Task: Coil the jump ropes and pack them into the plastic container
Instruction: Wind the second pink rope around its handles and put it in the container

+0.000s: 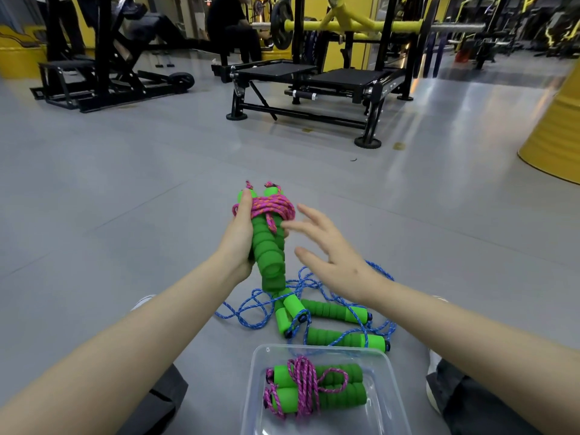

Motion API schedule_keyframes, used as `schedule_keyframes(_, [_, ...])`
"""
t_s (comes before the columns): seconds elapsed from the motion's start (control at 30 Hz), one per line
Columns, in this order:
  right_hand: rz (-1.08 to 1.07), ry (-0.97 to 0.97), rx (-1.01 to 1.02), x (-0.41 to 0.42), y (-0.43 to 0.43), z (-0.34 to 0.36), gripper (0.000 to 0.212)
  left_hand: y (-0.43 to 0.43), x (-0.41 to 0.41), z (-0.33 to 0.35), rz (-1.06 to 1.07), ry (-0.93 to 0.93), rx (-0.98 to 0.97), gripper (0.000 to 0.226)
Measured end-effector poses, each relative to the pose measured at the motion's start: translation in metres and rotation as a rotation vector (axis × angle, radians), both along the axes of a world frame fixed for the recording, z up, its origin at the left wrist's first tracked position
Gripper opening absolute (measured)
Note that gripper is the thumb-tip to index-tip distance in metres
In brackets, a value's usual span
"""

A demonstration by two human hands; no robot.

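Note:
My left hand (240, 237) grips a pink jump rope bundle (266, 233): two green foam handles held upright together, with the pink cord wound around their upper part. My right hand (326, 249) hovers just right of the bundle, fingers spread, holding nothing. Below them on the floor lie blue jump ropes (320, 312), uncoiled and tangled, with several green handles. A clear plastic container (392, 372) sits at the bottom centre, between my legs. Inside it lies another pink rope (310, 387), coiled around its green handles.
The grey gym floor (125, 199) stretches ahead. A black weight bench frame (314, 89) stands beyond, with another black machine (94, 67) at the far left. A yellow drum (555, 130) is at the right edge. A person in black (232, 26) sits in the background.

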State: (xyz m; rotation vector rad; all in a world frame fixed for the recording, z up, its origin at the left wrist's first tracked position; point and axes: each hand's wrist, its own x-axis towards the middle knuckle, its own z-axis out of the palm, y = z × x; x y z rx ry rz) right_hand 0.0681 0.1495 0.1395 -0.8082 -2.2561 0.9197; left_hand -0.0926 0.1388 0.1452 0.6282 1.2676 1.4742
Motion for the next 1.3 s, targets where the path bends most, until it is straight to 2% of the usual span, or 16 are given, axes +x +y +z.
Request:
schedule_keyframes(0.07, [-0.116,0.155,-0.273,-0.005,-0.002,0.004,0.052,0.004,-0.005,0.001,0.006,-0.042,0.035,0.067])
schedule_keyframes(0.13, [-0.147,0.184,-0.628,-0.013,-0.004,0.008,0.076,0.005,-0.003,0.002,-0.030,-0.055,0.071,0.060])
schedule_keyframes(0.17, [-0.116,0.171,-0.801,-0.016,-0.005,0.008,0.080,0.005,0.000,0.001,-0.067,-0.057,0.096,0.056])
schedule_keyframes(0.23, [-0.014,0.149,-1.006,-0.018,-0.007,0.011,0.060,0.005,0.009,0.000,-0.112,-0.074,0.107,0.047])
schedule_keyframes(0.3, [0.027,0.129,-1.036,-0.017,-0.007,0.012,0.030,0.002,0.012,0.001,-0.146,-0.096,0.124,0.039])
schedule_keyframes(0.37, [0.005,0.082,-0.962,-0.012,-0.004,0.011,0.015,0.001,0.011,-0.002,-0.162,-0.081,0.131,0.032])
schedule_keyframes(0.43, [-0.058,-0.033,-0.815,-0.007,0.001,0.011,0.015,0.000,0.009,-0.007,-0.175,-0.065,0.133,0.025])
schedule_keyframes(0.6, [-0.259,-0.246,-0.519,0.003,0.017,0.003,0.048,-0.002,0.020,-0.014,-0.225,-0.043,0.186,0.034])
schedule_keyframes(0.67, [-0.325,-0.337,-0.382,0.006,0.019,0.003,0.055,-0.002,0.023,-0.016,-0.235,0.003,0.196,0.032])
schedule_keyframes(0.77, [-0.303,-0.340,-0.330,0.008,0.021,0.003,0.055,-0.001,0.014,-0.014,-0.237,0.082,0.181,0.032])
schedule_keyframes(0.9, [-0.205,-0.450,-0.274,0.015,0.024,0.003,0.058,0.000,-0.004,-0.005,-0.106,0.175,0.115,0.066])
schedule_keyframes(0.97, [-0.168,-0.545,-0.244,0.018,0.024,-0.002,0.070,-0.002,-0.002,-0.010,-0.082,0.317,0.090,0.048])
schedule_keyframes(1.03, [-0.167,-0.625,-0.131,0.022,0.029,-0.010,0.085,-0.004,0.006,-0.017,-0.100,0.345,0.041,0.028])
schedule_keyframes(1.17, [-0.232,-0.743,0.097,0.032,0.033,-0.022,0.097,-0.011,0.016,-0.034,-0.146,0.279,-0.039,0.032])
schedule_keyframes(1.3, [-0.141,-0.778,0.151,0.048,0.024,-0.035,0.083,-0.023,0.015,-0.037,-0.263,0.308,-0.152,0.038])
